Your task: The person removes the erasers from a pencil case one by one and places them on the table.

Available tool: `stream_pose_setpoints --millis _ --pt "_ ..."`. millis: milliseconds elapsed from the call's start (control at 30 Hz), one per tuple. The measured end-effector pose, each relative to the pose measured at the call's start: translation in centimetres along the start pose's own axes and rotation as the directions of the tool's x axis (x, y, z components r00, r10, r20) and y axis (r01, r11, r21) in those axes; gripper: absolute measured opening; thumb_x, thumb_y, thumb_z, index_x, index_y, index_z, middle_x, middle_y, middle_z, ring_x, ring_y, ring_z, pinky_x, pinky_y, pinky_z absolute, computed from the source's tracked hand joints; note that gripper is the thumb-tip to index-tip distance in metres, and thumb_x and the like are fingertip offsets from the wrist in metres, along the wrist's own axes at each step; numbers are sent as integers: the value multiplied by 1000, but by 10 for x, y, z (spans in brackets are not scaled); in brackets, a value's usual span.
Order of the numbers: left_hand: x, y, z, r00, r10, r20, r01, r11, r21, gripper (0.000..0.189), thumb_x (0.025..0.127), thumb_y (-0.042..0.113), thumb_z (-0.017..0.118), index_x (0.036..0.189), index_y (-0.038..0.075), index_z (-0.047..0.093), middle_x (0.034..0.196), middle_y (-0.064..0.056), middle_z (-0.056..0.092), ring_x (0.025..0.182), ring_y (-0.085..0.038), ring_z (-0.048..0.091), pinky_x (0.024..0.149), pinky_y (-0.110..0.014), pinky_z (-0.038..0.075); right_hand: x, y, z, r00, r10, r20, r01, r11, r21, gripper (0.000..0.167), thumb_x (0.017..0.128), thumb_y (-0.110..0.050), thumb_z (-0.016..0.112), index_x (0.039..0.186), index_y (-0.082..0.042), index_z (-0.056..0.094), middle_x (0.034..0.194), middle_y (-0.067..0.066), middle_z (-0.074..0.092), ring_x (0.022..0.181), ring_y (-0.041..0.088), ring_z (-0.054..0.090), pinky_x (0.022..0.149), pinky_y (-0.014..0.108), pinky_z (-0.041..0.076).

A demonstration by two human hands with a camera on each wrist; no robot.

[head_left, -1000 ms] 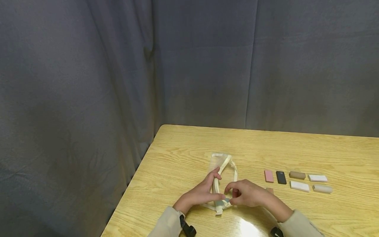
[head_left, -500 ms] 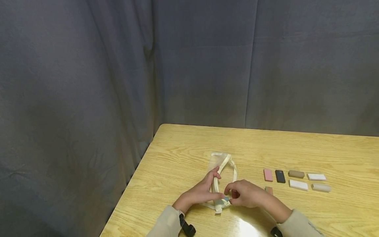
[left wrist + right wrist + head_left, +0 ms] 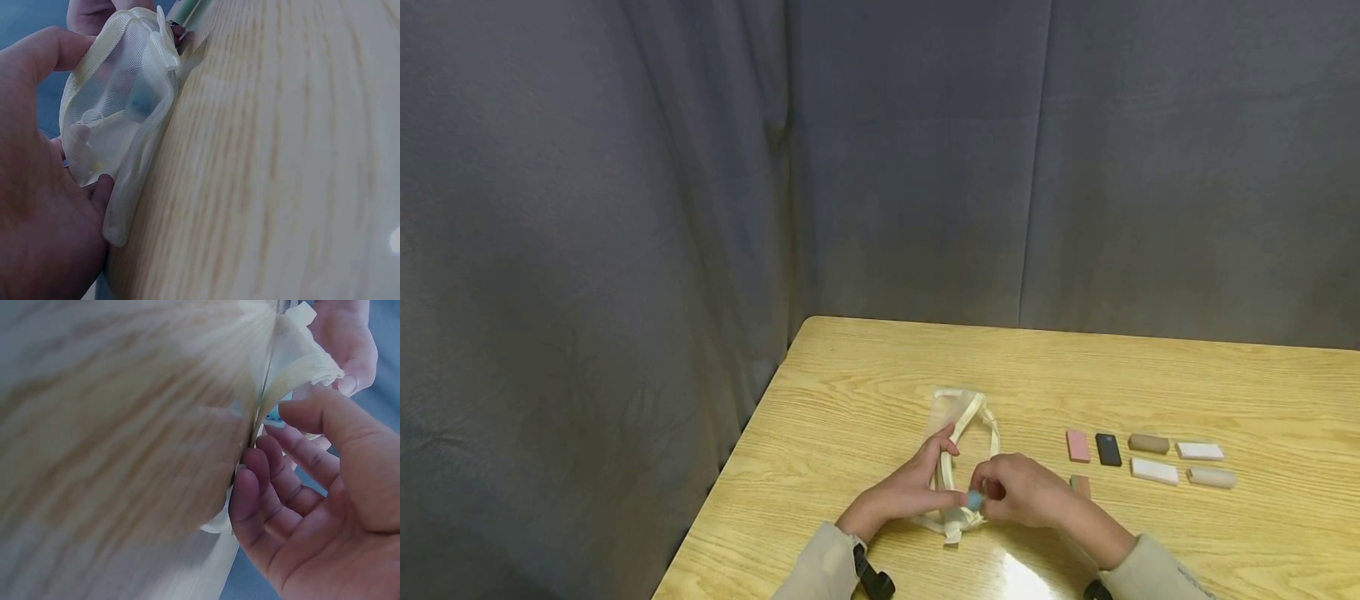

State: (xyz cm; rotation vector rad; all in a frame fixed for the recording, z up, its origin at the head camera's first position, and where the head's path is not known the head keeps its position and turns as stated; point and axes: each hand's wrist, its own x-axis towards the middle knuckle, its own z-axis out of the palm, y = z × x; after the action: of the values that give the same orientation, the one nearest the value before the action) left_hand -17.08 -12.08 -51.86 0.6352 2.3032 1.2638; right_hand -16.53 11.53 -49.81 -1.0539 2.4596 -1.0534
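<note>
A mesh pouch [image 3: 948,479] with cream edging lies on the table, its mouth spread. My left hand [image 3: 910,486] holds the pouch by its edge, thumb on the near side and fingers farther along. In the left wrist view, the sheer mesh [image 3: 112,94] shows a bluish shape through it. My right hand [image 3: 1026,492] is at the pouch mouth, pinching a small light-blue block [image 3: 974,500], perhaps an eraser. The right wrist view shows this blue block [image 3: 275,414] between thumb and forefinger, mostly covered, with the cream edging [image 3: 300,378] beside it.
Right of the hands lie small blocks: pink [image 3: 1078,446], black [image 3: 1108,449], two white ones [image 3: 1199,451], and brown [image 3: 1148,443] and grey [image 3: 1212,477] rolls. A pink-and-green block [image 3: 1080,486] sits just beyond the right wrist. Grey curtains [image 3: 917,167] hang behind the wooden table [image 3: 865,367].
More of the blue block shows between the thumb of my left hand and the fingers of my right. Both hands stay almost where they were.
</note>
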Motion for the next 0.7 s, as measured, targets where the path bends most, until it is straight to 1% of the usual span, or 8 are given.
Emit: stream_pose_setpoints --millis 67,200,333,467,567,700 --pt "0 1 0 1000 -7 4 7 1000 -2 59 91 46 68 130 18 33 170 7 0 154 -38 6 115 -64 24 0 0 0 1000 15 -6 -15 1000 -8 12 86 -10 74 94 -17 70 72 -13 54 62 0 46 56 20 41" --pt "0 3 0 1000 -19 15 20 1000 -19 60 91 49 68 130 19 33 170 9 -2 154 -39 3 115 -66 24 0 0 -1 1000 25 4 -25 999 -45 15 85 -9 75 97 -17 69 76 -11 52 66 2 44 59 20 40" --pt "0 2 -1 1000 -19 13 19 1000 -13 60 90 49 68 130 20 33 169 10 -2 154 -39 4 115 -66 24 0 0 -1 1000 29 5 -29 997 -69 12 88 -14 76 97 -19 69 79 -9 52 69 3 43 61 21 40" --pt "1 1 -1 1000 -16 10 16 1000 -4 61 90 49 68 130 20 33 169 10 -1 154 -39 5 114 -65 25 2 0 -1 999 37 -6 -37 996 -76 9 89 -18 76 95 -20 70 77 -9 51 67 3 43 59 21 40" --pt "1 0 0 1000 -18 13 19 1000 -11 61 90 51 67 130 20 32 169 10 -2 153 -40 5 114 -66 25 2 0 0 1000 22 -18 -24 997 -79 9 88 -17 77 94 -20 71 76 -10 51 66 3 43 58 20 39" --pt "1 -1 0 1000 -17 23 17 1000 -14 61 91 51 66 130 19 32 169 10 -3 153 -40 3 114 -66 25 2 1 -1 999 -17 -49 13 996 -87 10 85 -14 79 92 -18 73 75 -10 52 66 1 43 58 20 40"
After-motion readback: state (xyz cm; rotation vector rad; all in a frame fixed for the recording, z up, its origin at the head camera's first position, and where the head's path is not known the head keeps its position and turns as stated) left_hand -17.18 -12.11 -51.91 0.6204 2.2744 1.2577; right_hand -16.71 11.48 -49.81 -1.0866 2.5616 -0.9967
